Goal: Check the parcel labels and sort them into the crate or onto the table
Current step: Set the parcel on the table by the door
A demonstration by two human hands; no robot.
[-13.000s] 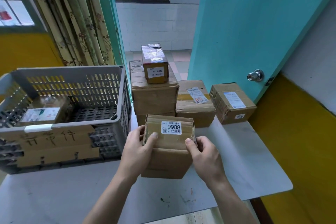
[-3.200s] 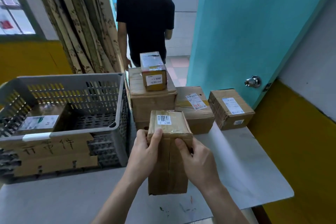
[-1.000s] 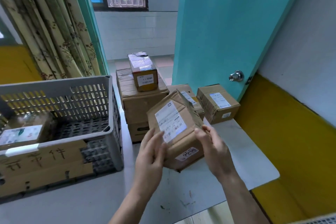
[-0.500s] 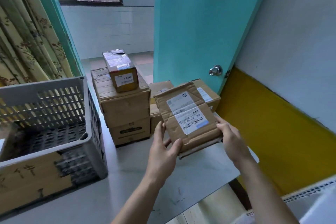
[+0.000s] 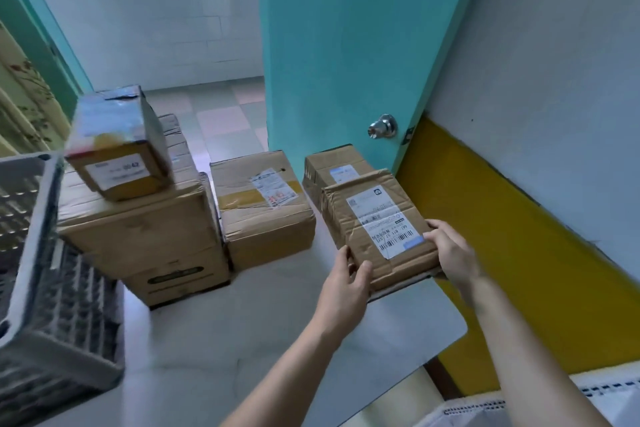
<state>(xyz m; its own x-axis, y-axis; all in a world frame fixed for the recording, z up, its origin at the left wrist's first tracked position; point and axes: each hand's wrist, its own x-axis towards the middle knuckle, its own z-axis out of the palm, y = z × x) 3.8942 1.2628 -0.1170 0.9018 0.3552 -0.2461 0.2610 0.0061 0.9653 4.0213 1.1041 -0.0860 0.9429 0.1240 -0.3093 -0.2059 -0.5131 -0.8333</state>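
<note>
At right of the white table (image 5: 214, 350), near its far edge, held just above it: flat cardboard parcel (image 5: 374, 229); likely light, stiff, creased, tape-slick; best gripped at opposite edges; clamped so by left hand (image 5: 346, 284) and right hand (image 5: 450, 253); label (image 5: 384, 218) upward.

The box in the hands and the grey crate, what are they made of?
The parcel looks like brown cardboard: matte, creased, with a glossy strip that seems to be clear tape and a white paper label. The left hand and right hand grip its near corners. The crate looks like moulded grey plastic, with a lattice of cut-out holes in its wall.
</note>
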